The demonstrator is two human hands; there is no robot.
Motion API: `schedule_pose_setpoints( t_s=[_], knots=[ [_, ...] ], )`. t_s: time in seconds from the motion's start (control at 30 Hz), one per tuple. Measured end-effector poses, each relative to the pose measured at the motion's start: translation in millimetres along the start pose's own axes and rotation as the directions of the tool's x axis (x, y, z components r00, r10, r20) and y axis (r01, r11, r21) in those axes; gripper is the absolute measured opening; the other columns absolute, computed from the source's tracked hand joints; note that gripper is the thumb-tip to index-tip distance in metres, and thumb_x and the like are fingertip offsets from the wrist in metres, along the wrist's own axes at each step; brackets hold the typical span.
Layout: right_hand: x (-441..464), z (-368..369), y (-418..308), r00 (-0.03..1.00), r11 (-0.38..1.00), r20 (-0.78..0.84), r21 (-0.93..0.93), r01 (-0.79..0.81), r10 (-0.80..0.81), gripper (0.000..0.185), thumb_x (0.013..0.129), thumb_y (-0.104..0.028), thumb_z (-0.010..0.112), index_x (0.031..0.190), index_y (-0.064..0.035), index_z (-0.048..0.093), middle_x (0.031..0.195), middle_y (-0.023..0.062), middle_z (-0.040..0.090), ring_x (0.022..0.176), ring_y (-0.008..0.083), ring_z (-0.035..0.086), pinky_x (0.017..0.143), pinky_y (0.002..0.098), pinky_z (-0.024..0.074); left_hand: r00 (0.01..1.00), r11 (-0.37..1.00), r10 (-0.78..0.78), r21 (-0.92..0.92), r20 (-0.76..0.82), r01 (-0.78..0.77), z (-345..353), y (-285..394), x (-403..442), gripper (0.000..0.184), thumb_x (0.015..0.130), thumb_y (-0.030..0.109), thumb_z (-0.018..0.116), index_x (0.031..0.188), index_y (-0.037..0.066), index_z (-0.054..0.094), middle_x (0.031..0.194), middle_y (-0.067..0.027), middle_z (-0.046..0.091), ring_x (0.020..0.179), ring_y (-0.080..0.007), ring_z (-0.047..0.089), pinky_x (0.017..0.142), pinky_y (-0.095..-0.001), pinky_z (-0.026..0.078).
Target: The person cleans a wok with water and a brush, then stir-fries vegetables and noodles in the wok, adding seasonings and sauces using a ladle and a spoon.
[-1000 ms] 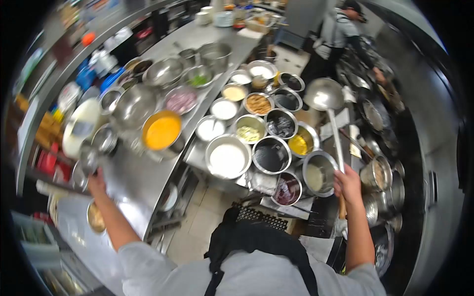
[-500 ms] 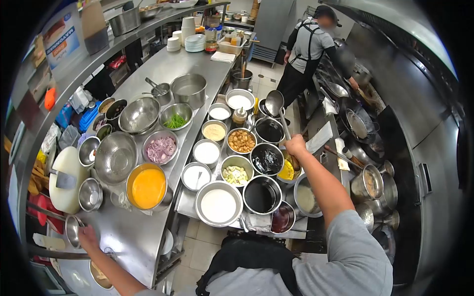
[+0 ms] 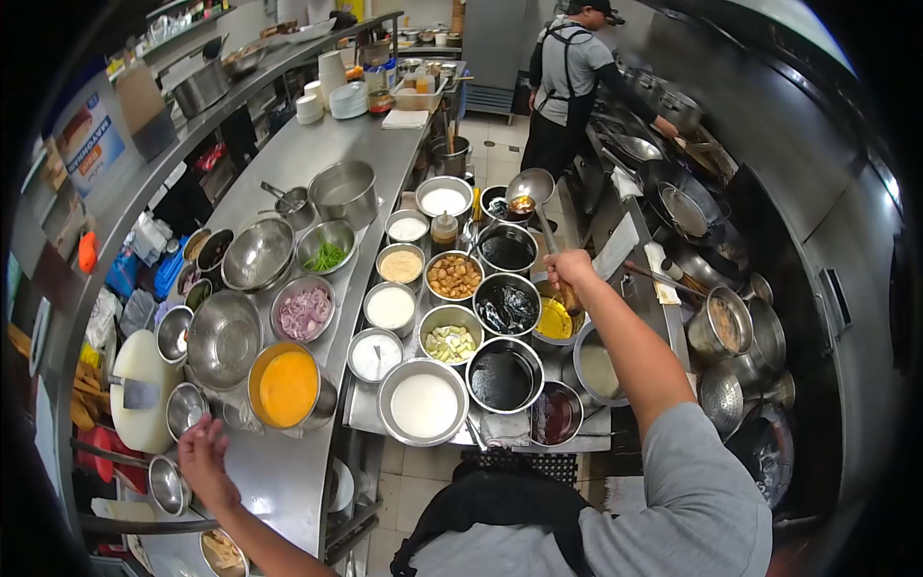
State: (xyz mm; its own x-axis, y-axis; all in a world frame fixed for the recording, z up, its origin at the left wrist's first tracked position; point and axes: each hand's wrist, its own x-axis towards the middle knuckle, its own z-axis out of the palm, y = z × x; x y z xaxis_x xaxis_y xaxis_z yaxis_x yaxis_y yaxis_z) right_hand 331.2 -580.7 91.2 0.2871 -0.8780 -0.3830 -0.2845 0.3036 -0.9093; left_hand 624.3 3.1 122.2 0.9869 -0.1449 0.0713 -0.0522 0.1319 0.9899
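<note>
My right hand (image 3: 574, 275) is closed round the handle of a long ladle (image 3: 532, 187). Some reddish-brown food sits in the ladle's bowl, which is over the far end of the rows of metal pots. Below that hand stands a pot of yellow liquid (image 3: 556, 317), beside a pot of dark liquid (image 3: 507, 375). On the other side, my left hand (image 3: 204, 464) hovers over the counter with fingers apart and nothing held. Closest to it are a small steel bowl (image 3: 169, 486) and a stack of small bowls (image 3: 186, 411).
A pot of orange liquid (image 3: 288, 387), sliced onions (image 3: 305, 313) and chopped greens (image 3: 325, 255) stand on the left counter (image 3: 279, 481). A co-worker (image 3: 572, 82) stands at the stove, where woks (image 3: 683, 207) sit. A white round board (image 3: 144, 389) lies at left.
My left hand has let go of the small steel bowl and moved up and right of it. Reddish-brown food now shows in the ladle, still in my right hand. The view has shifted slightly.
</note>
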Motion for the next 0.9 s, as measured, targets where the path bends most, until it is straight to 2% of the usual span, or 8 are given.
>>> schedule_pose_setpoints(
  t_s=[0.17, 0.23, 0.33, 0.43, 0.57, 0.63, 0.77, 0.9],
  knots=[
    [14.2, -42.5, 16.6, 0.954, 0.889, 0.295, 0.419, -0.186, 0.061, 0.012, 0.092, -0.012, 0.054, 0.083, -0.0036, 0.052, 0.057, -0.0004, 0.044, 0.044, 0.0104, 0.043, 0.038, 0.0245, 0.0363, 0.943, 1.000, -0.019, -0.007, 0.333, 0.022, 106.5, 15.0, -61.1, 0.014, 0.091, 0.012, 0.058, 0.103, 0.004, 0.057, 0.112, -0.0132, 0.063, 0.097, -0.0207, 0.064, 0.076, -0.0283, 0.052],
    [-5.8, -65.3, 24.9, 0.853, 0.664, 0.520, 0.650, -0.368, -0.036, 0.014, 0.094, -0.016, 0.053, 0.091, -0.0029, 0.049, 0.060, -0.0026, 0.046, 0.044, 0.0049, 0.043, 0.038, 0.0196, 0.0352, 0.867, 0.999, -0.044, 0.005, 0.496, 0.048, 153.7, 10.1, -103.7, 0.015, 0.090, 0.007, 0.058, 0.104, 0.003, 0.057, 0.110, -0.0134, 0.063, 0.096, -0.0209, 0.064, 0.078, -0.0293, 0.053],
    [-94.0, -126.5, 29.4, 0.832, 0.534, 0.536, 0.750, -0.391, -0.143, 0.017, 0.094, -0.016, 0.052, 0.102, -0.0014, 0.049, 0.064, -0.0041, 0.047, 0.045, 0.0018, 0.042, 0.038, 0.0168, 0.0341, 0.605, 0.995, -0.103, 0.072, 0.790, 0.076, 217.1, -23.0, -188.8, 0.020, 0.085, -0.001, 0.059, 0.105, 0.002, 0.057, 0.116, -0.0133, 0.061, 0.098, -0.0192, 0.062, 0.083, -0.0307, 0.051],
    [-208.3, -213.4, 38.3, 0.814, 0.514, 0.560, 0.750, -0.416, -0.158, 0.014, 0.091, -0.014, 0.053, 0.101, -0.0040, 0.050, 0.065, -0.0039, 0.046, 0.046, 0.0031, 0.042, 0.038, 0.0186, 0.0340, 0.155, 0.986, -0.149, 0.159, 0.977, -0.058, 253.9, -41.8, -305.9, 0.025, 0.082, 0.005, 0.067, 0.106, 0.003, 0.060, 0.118, -0.0093, 0.060, 0.101, -0.0160, 0.059, 0.085, -0.0289, 0.049],
    [-384.9, -318.8, 80.2, 0.904, 0.483, 0.407, 0.822, -0.301, -0.130, 0.026, 0.092, -0.018, 0.047, 0.113, -0.0027, 0.050, 0.068, -0.0033, 0.044, 0.044, 0.0039, 0.039, 0.035, 0.0201, 0.0313, -0.444, 0.959, 0.077, -0.188, 0.893, -0.211, 267.9, -40.1, -449.8, 0.035, 0.083, 0.017, 0.068, 0.114, 0.004, 0.058, 0.117, -0.0139, 0.060, 0.107, -0.0277, 0.059, 0.089, -0.0356, 0.048],
    [-462.9, -368.6, 124.7, 0.921, 0.494, 0.365, 0.831, -0.257, -0.135, 0.049, 0.094, -0.016, 0.039, 0.140, -0.0001, 0.031, 0.073, 0.0004, 0.043, 0.044, 0.0062, 0.041, 0.036, 0.0227, 0.0357, -0.562, 0.901, 0.201, -0.377, 0.802, -0.216, 273.3, -45.6, -510.1, 0.038, 0.082, 0.021, 0.065, 0.114, 0.004, 0.055, 0.112, -0.0164, 0.060, 0.106, -0.0349, 0.057, 0.090, -0.0401, 0.047],
    [-602.3, -413.7, 165.8, 0.966, 0.794, -0.152, 0.602, -0.078, 0.210, 0.046, 0.088, -0.007, 0.050, 0.132, 0.0032, 0.042, 0.065, 0.0011, 0.045, 0.038, 0.0063, 0.038, 0.031, 0.0221, 0.0302, -0.522, 0.738, 0.446, -0.629, 0.727, -0.244, 287.8, -68.0, -608.3, 0.041, 0.078, 0.021, 0.068, 0.114, 0.005, 0.055, 0.119, -0.0144, 0.057, 0.112, -0.0322, 0.054, 0.096, -0.0420, 0.044],
    [-659.1, -420.8, 206.4, 0.798, 0.953, -0.527, 0.097, -0.286, 0.293, 0.049, 0.080, 0.005, 0.059, 0.129, 0.0008, 0.053, 0.062, 0.0005, 0.051, 0.045, 0.0062, 0.046, 0.039, 0.0228, 0.0344, -0.534, 0.570, 0.632, -0.804, 0.561, -0.170, 331.2, -92.2, -674.3, 0.033, 0.078, 0.026, 0.069, 0.102, 0.006, 0.060, 0.106, -0.0118, 0.061, 0.107, -0.0292, 0.055, 0.089, -0.0410, 0.046]
  ],
)
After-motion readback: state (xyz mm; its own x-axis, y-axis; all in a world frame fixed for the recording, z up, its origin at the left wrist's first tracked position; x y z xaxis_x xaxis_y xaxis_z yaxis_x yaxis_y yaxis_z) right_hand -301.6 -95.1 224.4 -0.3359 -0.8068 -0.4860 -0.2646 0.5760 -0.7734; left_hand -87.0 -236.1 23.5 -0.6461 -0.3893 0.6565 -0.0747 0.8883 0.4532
